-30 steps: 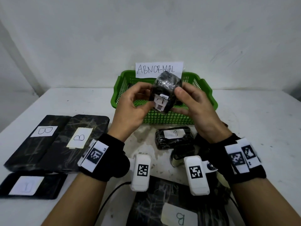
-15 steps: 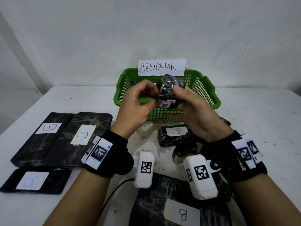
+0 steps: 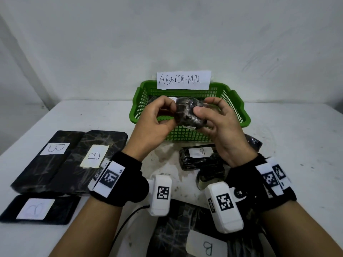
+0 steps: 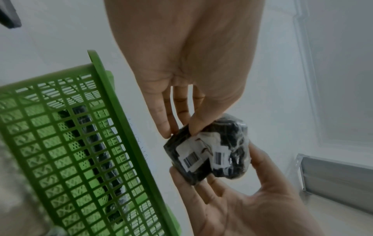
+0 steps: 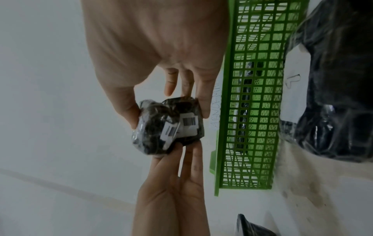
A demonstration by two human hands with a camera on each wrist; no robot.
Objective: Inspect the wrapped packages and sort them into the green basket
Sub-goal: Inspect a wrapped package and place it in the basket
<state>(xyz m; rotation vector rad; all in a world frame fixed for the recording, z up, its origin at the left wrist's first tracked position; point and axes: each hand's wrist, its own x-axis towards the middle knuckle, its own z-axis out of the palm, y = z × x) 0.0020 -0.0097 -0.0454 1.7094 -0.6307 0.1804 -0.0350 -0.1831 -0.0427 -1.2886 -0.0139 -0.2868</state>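
Note:
A small black wrapped package (image 3: 188,114) hangs in the air over the front wall of the green basket (image 3: 185,135). My left hand (image 3: 168,113) pinches its left end between thumb and fingers. My right hand (image 3: 206,108) grips its right end, thumb on top. From the head view the package shows only black wrap. Its white barcode labels face down, toward the wrist cameras, on the package (image 4: 207,151) and the package (image 5: 171,127). A black package with a white label (image 3: 157,101) lies inside the basket, partly hidden by my hands.
The "ABNORMAL" sign (image 3: 183,79) stands on the basket's back rim. A black package labelled 9 (image 3: 200,156) lies before the basket, another black one (image 3: 253,143) to its right. Flat black packages labelled B lie at left (image 3: 55,158), (image 3: 96,160), (image 3: 35,208) and nearest me (image 3: 194,240).
Both hands have turned the package over, so its barcode labels went from facing me to facing down. The hands also moved forward, over the basket's front wall.

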